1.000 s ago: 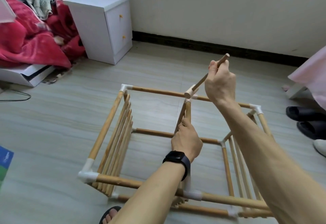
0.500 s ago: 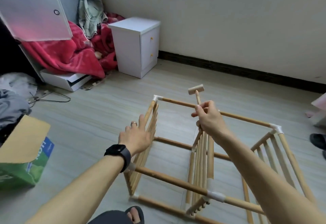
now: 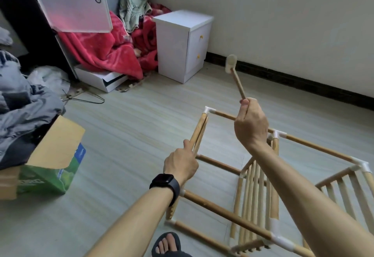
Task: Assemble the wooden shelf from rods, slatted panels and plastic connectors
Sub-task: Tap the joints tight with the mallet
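Note:
The wooden shelf frame (image 3: 226, 210) lies on its side on the floor, its rods joined by white plastic connectors (image 3: 209, 110). Slatted panels (image 3: 254, 196) stand upright inside it. My left hand (image 3: 181, 163), with a black watch on the wrist, grips the top rod of the left slatted panel (image 3: 199, 128). My right hand (image 3: 251, 124) holds a small wooden mallet (image 3: 235, 74) by the handle, raised above the frame with its head up near the wall.
A white two-drawer cabinet (image 3: 182, 44) stands by the wall. Red blankets (image 3: 101, 50) and a white panel pile up at the left. A green carton (image 3: 50, 161) and grey clothes sit at the near left. My sandalled foot (image 3: 168, 244) is by the frame's front.
My left hand has closed on the left panel's top rod. My right hand has lifted the mallet higher. The view has turned further left.

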### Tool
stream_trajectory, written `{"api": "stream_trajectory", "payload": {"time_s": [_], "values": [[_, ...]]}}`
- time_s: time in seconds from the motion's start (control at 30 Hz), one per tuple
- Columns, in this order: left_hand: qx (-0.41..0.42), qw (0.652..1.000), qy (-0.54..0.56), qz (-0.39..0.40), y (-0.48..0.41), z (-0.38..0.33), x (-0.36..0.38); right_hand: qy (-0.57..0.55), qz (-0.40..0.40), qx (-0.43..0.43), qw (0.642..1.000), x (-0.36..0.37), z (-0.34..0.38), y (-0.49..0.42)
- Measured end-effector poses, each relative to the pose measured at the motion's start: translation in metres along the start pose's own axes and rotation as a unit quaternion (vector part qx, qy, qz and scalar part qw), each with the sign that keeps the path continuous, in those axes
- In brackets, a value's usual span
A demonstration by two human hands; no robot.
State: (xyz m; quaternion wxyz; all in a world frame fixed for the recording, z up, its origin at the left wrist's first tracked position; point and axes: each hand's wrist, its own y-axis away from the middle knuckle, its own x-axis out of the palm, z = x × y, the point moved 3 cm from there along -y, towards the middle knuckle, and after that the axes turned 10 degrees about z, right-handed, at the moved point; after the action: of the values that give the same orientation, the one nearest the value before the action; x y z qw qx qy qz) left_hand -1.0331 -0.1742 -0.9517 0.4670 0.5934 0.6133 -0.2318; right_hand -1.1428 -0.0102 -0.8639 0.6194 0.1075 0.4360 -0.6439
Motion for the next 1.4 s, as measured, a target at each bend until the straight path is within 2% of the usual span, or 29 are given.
{"api": "stream_trajectory", "payload": {"time_s": [0.03, 0.07, 0.13, 0.17, 0.2, 0.27, 0.33, 0.37, 0.43, 0.47, 0.5, 0.57, 0.63, 0.67, 0.7, 0.73, 0.77, 0.9, 1.07, 1.13, 1.23, 1.33, 1.4], "values": [[-0.002, 1.0, 0.0, -0.003, 0.0, 0.0, 0.0, -0.004, 0.016, 0.006, 1.0, 0.006, -0.003, -0.001], [-0.006, 1.0, -0.001, -0.004, 0.0, 0.0, 0.0, 0.02, 0.069, 0.023, 0.997, 0.016, -0.007, -0.001], [-0.01, 1.0, -0.003, -0.009, 0.001, 0.0, 0.001, 0.126, 0.235, 0.091, 0.96, 0.036, -0.02, 0.003], [-0.01, 1.0, -0.003, -0.011, 0.0, 0.0, 0.001, 0.147, 0.265, 0.114, 0.946, 0.04, -0.025, 0.002], [-0.01, 1.0, -0.003, -0.009, 0.001, 0.0, 0.002, 0.136, 0.248, 0.114, 0.952, 0.039, -0.026, -0.001], [-0.015, 1.0, -0.002, -0.006, -0.002, 0.001, 0.003, 0.039, 0.146, 0.056, 0.987, 0.033, -0.019, -0.005], [-0.015, 1.0, -0.002, 0.001, -0.004, 0.0, 0.003, -0.038, 0.083, 0.006, 0.996, 0.028, -0.014, -0.002], [-0.015, 1.0, -0.003, -0.001, -0.005, -0.001, 0.002, -0.025, 0.099, 0.007, 0.995, 0.029, -0.012, -0.001], [-0.014, 1.0, -0.011, -0.005, -0.007, -0.002, 0.003, 0.118, 0.222, 0.062, 0.966, 0.038, -0.017, 0.003], [-0.014, 1.0, -0.014, -0.007, -0.007, -0.003, 0.002, 0.168, 0.249, 0.078, 0.951, 0.039, -0.019, 0.003], [-0.014, 1.0, -0.019, -0.008, -0.009, -0.003, 0.002, 0.17, 0.233, 0.069, 0.955, 0.039, -0.019, 0.001], [-0.015, 1.0, -0.025, -0.009, -0.011, -0.004, 0.003, 0.046, 0.134, 0.004, 0.99, 0.037, -0.011, 0.002], [-0.014, 1.0, -0.025, -0.007, -0.014, -0.005, 0.003, -0.031, 0.073, -0.027, 0.996, 0.036, -0.008, 0.003], [-0.011, 1.0, -0.021, -0.007, -0.015, -0.005, 0.003, -0.018, 0.092, -0.007, 0.996, 0.037, -0.01, 0.0], [-0.007, 1.0, -0.015, -0.011, -0.016, -0.006, 0.002, 0.034, 0.149, 0.041, 0.987, 0.04, -0.015, -0.003], [-0.002, 1.0, -0.008, -0.015, -0.017, -0.007, 0.002, 0.098, 0.218, 0.103, 0.966, 0.042, -0.023, -0.004], [0.004, 1.0, -0.001, -0.02, -0.019, -0.008, 0.002, 0.129, 0.247, 0.149, 0.949, 0.041, -0.03, -0.007], [0.007, 1.0, -0.006, -0.023, -0.037, -0.016, -0.004, -0.013, 0.152, 0.162, 0.975, 0.012, -0.038, -0.006], [0.02, 0.999, -0.033, -0.029, -0.074, -0.032, -0.015, -0.116, 0.129, 0.165, 0.971, -0.053, -0.063, 0.061], [0.053, 0.991, -0.098, -0.078, -0.083, -0.042, -0.021, -0.133, 0.108, 0.168, 0.971, -0.08, -0.076, 0.101], [0.135, 0.961, -0.184, -0.159, -0.086, -0.056, -0.027, -0.109, 0.078, 0.186, 0.973, -0.115, -0.094, 0.164], [0.245, 0.925, -0.194, -0.216, -0.077, -0.061, -0.024, -0.059, 0.066, 0.206, 0.975, -0.136, -0.105, 0.215], [0.325, 0.905, -0.165, -0.219, -0.055, -0.07, -0.009, -0.05, 0.063, 0.219, 0.972, -0.145, -0.109, 0.243]]}}
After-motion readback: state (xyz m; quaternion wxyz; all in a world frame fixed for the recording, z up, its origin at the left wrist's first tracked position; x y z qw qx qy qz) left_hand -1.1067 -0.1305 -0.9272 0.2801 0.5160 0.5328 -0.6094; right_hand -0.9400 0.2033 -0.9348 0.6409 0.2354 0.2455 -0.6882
